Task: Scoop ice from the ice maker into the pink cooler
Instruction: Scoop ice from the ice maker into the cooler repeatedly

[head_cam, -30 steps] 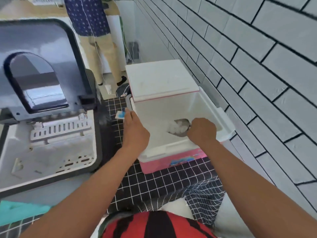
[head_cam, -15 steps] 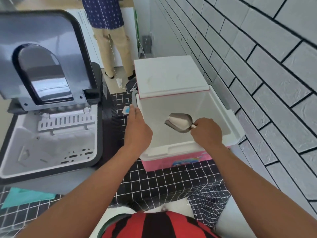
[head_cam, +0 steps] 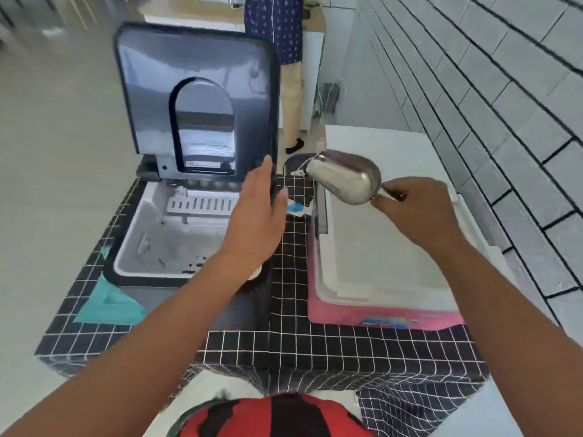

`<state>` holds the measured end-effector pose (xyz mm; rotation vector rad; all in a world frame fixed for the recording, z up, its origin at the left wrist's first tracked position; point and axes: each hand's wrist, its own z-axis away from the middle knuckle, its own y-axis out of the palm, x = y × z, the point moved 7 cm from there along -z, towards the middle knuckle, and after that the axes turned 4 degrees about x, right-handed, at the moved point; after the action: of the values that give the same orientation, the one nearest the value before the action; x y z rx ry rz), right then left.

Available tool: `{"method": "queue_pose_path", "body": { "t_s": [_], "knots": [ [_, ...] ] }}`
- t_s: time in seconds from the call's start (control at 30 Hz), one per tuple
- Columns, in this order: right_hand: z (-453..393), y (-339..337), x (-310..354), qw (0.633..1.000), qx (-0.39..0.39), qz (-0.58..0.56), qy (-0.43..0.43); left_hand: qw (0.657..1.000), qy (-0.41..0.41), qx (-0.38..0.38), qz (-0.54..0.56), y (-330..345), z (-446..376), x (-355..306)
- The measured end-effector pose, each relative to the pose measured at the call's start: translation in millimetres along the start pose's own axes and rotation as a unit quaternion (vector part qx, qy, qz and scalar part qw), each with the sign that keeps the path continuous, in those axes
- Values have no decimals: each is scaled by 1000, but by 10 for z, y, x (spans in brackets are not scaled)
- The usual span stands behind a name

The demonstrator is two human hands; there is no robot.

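Observation:
The pink cooler [head_cam: 383, 320] stands open on the right of the table, its white lid [head_cam: 378, 143] tipped back toward the tiled wall. My right hand [head_cam: 416, 212] grips the handle of a metal scoop [head_cam: 345, 181], held above the cooler's left rim with its mouth pointing left; I see no ice in it. The ice maker [head_cam: 132, 247] sits to the left with its dark lid [head_cam: 195, 99] raised and its white basket exposed. My left hand [head_cam: 257, 222] hovers flat with fingers spread over the ice maker's right edge, holding nothing.
A black grid-pattern cloth [head_cam: 284, 342] covers the table. A teal paper [head_cam: 107, 305] lies at the ice maker's front left corner, and a small blue-and-white packet [head_cam: 296, 208] lies between the machines. Another person [head_cam: 284, 42] stands behind the table. The white tiled wall [head_cam: 504, 121] runs along the right.
My right hand lifted the scoop out of the cooler after tipping its ice in and carried it left. My left hand left the cooler's rim and moved toward the ice maker.

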<state>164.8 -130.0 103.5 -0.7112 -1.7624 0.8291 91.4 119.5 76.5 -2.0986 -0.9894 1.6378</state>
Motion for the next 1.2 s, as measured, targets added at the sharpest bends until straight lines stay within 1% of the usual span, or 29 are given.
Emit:
{"method": "queue_pose_path", "body": {
  "t_s": [0.07, 0.13, 0.2, 0.27, 0.33, 0.4, 0.43, 0.5, 0.57, 0.67, 0.73, 0.87, 0.93, 1.0, 1.07, 1.2],
  "knots": [
    [-75, 73, 569, 997, 23, 24, -64, 998, -8, -39, -50, -423, 44, 286],
    [-113, 245, 1060, 990, 71, 67, -104, 992, -31, -75, -97, -824, 97, 628],
    [-117, 453, 1482, 970, 112, 162, -143, 985, -72, -91, -129, -1139, 138, 992],
    [-113, 684, 1833, 934, 153, 261, -190, 979, -110, -68, -158, -1328, 170, 1315],
    [-99, 886, 2119, 897, 183, 335, -220, 978, -127, -2, -167, -1371, 210, 1556],
    [-66, 1042, 2349, 860, 192, 406, -240, 980, -130, 55, -139, -1354, 251, 1710],
    [-31, 1124, 2452, 839, 196, 439, -254, 983, -127, 66, -119, -1350, 262, 1750],
    [95, 1308, 2631, 794, 211, 493, -287, 987, -116, 64, -89, -1356, 258, 1780],
    [229, 1520, 2722, 759, 240, 525, -301, 989, -115, 53, -79, -1357, 252, 1802],
    [320, 1798, 2718, 725, 258, 569, -291, 990, -119, 41, -66, -1362, 262, 1821],
    [300, 1907, 2687, 721, 269, 581, -265, 991, -113, 43, -53, -1365, 262, 1801],
    [266, 2080, 2642, 734, 305, 567, -218, 992, -107, 57, -34, -1369, 261, 1791],
    [285, 2169, 2595, 736, 332, 553, -207, 992, -106, 60, -29, -1368, 266, 1808],
    [266, 2208, 2565, 741, 343, 538, -211, 992, -104, 58, -29, -1368, 268, 1818],
    [193, 2202, 2556, 756, 334, 519, -219, 993, -102, 53, -32, -1371, 269, 1821],
    [183, 2227, 2587, 804, 317, 457, -211, 993, -103, 52, -23, -1376, 271, 1815]
  ]
}}
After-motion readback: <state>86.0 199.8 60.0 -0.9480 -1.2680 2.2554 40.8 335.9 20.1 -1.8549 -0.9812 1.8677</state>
